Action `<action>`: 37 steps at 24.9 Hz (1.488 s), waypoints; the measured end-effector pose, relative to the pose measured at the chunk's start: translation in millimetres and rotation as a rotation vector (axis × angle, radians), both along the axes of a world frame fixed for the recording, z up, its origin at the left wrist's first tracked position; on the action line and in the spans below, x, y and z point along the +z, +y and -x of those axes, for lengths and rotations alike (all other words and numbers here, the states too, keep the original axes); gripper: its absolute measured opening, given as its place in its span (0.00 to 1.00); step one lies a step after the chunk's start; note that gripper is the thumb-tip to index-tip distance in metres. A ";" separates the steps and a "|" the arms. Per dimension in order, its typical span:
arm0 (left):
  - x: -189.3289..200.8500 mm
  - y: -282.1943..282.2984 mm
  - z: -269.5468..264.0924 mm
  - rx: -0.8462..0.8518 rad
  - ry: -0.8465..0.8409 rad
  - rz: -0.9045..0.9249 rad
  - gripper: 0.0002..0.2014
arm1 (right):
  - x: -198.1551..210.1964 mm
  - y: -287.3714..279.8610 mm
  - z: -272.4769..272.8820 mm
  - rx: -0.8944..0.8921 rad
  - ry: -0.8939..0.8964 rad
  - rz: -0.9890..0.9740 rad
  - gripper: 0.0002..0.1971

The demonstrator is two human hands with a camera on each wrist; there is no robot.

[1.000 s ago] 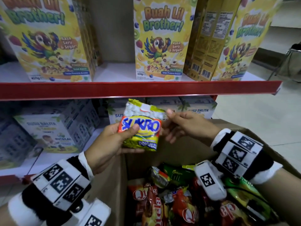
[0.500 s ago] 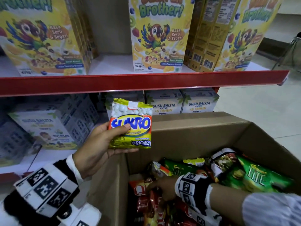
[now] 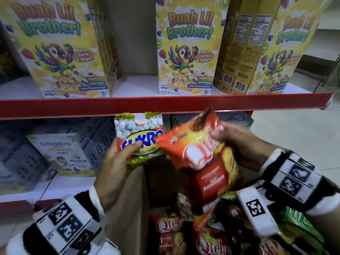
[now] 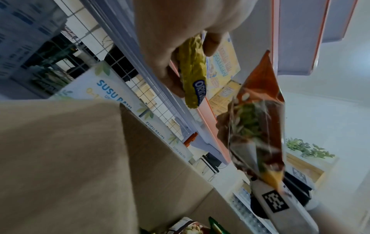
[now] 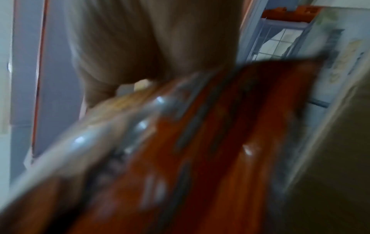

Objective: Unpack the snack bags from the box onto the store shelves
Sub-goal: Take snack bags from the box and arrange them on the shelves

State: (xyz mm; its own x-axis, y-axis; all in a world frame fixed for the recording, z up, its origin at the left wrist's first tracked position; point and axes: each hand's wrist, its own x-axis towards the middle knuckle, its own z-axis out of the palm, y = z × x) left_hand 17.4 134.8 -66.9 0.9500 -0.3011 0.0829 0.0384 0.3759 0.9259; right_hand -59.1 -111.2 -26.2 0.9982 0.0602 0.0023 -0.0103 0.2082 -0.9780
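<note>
The left hand (image 3: 117,162) held the Sukro bag (image 3: 137,133) upright, thumb across its front, fingers behind, in a narrow grip. The right hand (image 3: 237,142) pinched the orange Qtela bag (image 3: 200,159) by its top, hanging above the open box (image 4: 80,158), just below the red shelf edge (image 3: 165,104).

Yellow cereal boxes (image 3: 185,50) on the upper shelf read "Buah Lil Brother!", "Rasa Seru & Segar!" and "450g"; a green-and-yellow snack bag (image 3: 139,137) reads "SUKRO", an orange bag (image 3: 200,153) "Qtela", and pale boxes (image 4: 112,93) below "SUSU BALITA".
</note>
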 end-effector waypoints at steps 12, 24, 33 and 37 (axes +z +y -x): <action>8.9 -23.0 39.7 -0.340 0.059 0.059 0.44 | -7.6 56.5 6.7 -0.183 -0.060 -0.083 0.20; -4.4 5.7 2.9 -0.188 -0.022 -0.069 0.29 | -170.1 -2.8 8.0 0.569 0.429 1.582 0.26; 1.5 13.8 5.9 -0.188 -0.050 -0.091 0.29 | -144.3 -3.5 5.6 0.342 0.397 1.354 0.14; 3.0 12.7 5.4 -0.118 -0.063 -0.126 0.33 | -41.9 -16.9 5.3 -0.061 0.287 0.905 0.05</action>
